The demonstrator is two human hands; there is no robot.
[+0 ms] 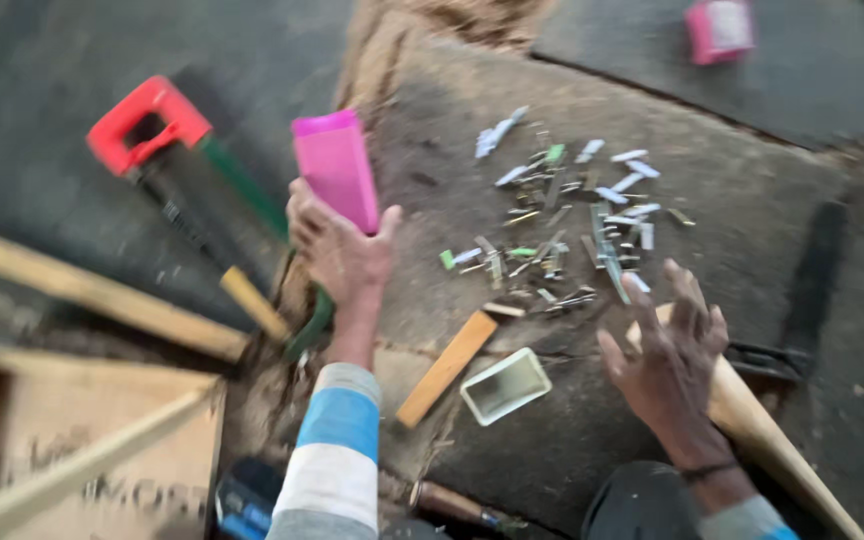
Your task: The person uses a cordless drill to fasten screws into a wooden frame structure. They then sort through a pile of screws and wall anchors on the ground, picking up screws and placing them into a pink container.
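Head view, looking down on a dark stone slab [752,200] that serves as the work surface.

Left hand [337,245]: raised over the slab's left edge, fingers closed round a pink rectangular box [337,165], held upright with its open end up; striped sleeve [337,450] in grey, blue and white runs down to the bottom edge of the view.

Right hand [667,345]: fingers spread wide, holding nothing, hovering near the slab's lower right part, just below a scatter of small metal pieces [567,220]; dark band at the wrist; a pale wooden handle [762,430] lies under and behind it.

Scatter of small metal pieces: loose heap at the slab's middle, silver with a few green bits; picture blurred, kind cannot be told.

Small open white box [505,385]: lying on the slab near its lower edge, between the two hands; a short wooden stick [447,365] lies just beside it to the left.

Handsaw with red handle [147,125]: on the floor left of the slab, well apart from the heap.

Wooden crate [82,440]: lower left corner of the view.

Second pink box [720,28]: top right, on another slab.
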